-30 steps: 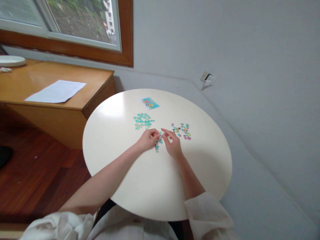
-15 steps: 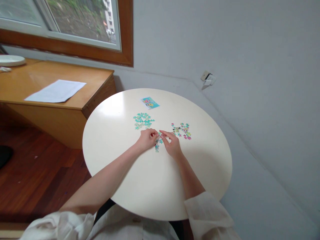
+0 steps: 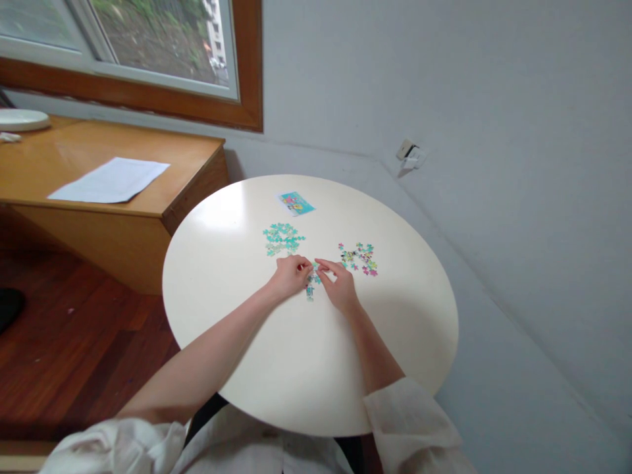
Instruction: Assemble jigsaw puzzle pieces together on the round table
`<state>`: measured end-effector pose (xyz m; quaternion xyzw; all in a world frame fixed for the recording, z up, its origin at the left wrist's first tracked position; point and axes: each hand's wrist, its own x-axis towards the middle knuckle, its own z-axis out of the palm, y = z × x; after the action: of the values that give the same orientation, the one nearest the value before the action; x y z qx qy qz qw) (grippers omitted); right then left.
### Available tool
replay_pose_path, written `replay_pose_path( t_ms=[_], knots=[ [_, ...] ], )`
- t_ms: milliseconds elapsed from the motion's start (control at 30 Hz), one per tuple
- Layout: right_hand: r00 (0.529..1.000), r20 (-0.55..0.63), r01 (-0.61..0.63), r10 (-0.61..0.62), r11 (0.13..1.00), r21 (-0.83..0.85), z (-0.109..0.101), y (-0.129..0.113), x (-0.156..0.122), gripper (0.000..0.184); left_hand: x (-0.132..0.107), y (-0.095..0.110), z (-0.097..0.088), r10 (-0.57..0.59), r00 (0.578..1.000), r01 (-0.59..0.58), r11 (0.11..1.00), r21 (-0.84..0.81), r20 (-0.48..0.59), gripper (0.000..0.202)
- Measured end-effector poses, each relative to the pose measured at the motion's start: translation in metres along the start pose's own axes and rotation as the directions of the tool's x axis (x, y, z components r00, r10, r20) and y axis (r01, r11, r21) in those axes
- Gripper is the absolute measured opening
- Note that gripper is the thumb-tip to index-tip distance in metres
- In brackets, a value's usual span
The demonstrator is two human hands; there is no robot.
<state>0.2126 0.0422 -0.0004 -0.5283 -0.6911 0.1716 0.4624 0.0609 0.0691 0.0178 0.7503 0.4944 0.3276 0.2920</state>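
Both hands have drawn slightly closer, fingertips now almost meeting. Left hand (image 3: 291, 275) and right hand (image 3: 342, 288) rest on the round worktop (image 3: 276, 368). Each grip is narrow; what it pinches is too small to tell. A short strip of joined puzzle pieces (image 3: 310, 289) lies between them, running near to far, equally close to both.

A small strip of joined teal cardboard jigsaw pieces (image 3: 310, 287) lies flat near the middle of the round cream bench (image 3: 296, 375), its far end hidden under the left hand (image 3: 290, 276) and right hand (image 3: 340, 287).
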Motion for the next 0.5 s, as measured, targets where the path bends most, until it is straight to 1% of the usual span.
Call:
replay_pose_path(
  t_ms=[500],
  knots=[
    [1.000,0.002,-0.010,0.010,1.000,0.001,0.0030,0.0066,-0.0009,0.028,-0.0007,-0.0001,0.0006,-0.028,0.999,0.026,0.999,0.047,0.034,0.019]
  ],
)
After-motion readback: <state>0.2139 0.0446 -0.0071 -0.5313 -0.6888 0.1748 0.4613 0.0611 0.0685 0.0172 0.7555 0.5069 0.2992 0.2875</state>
